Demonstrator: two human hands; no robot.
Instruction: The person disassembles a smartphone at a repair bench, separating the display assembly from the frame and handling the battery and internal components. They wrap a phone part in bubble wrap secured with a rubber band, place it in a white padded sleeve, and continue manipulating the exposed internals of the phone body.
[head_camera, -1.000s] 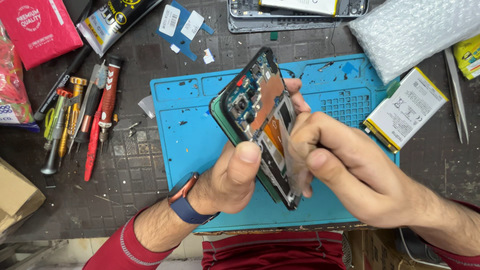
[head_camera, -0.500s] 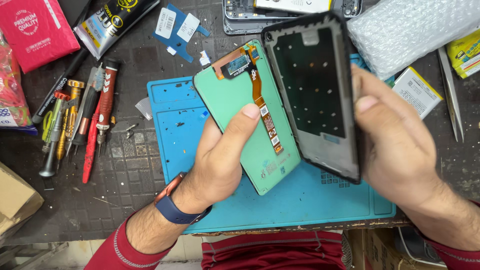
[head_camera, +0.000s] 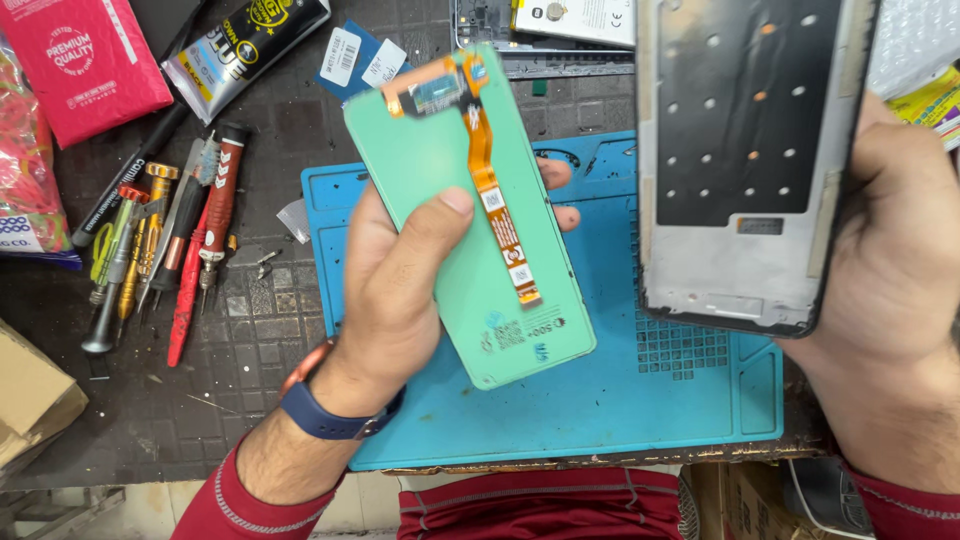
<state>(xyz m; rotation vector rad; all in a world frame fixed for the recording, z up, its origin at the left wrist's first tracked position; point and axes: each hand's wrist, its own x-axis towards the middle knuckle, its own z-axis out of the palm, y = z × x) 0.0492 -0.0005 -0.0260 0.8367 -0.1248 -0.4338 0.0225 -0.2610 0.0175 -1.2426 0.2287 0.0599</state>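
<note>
Your left hand (head_camera: 385, 290) grips the green-backed phone display panel (head_camera: 470, 215) at the centre of the frame, thumb pressed on its back beside the orange flex cable (head_camera: 497, 205), fingers (head_camera: 555, 175) wrapped behind. Your right hand (head_camera: 890, 290) clamps the phone's middle frame (head_camera: 745, 150) at the upper right. Both hang above the blue repair mat (head_camera: 620, 400); screwdrivers (head_camera: 165, 250) lie at the left on the table (head_camera: 240, 350).

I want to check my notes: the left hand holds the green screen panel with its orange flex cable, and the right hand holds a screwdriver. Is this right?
Not quite. In the head view the right hand holds a phone frame, not a screwdriver. The left hand does hold the green screen panel with its orange flex cable.
</note>
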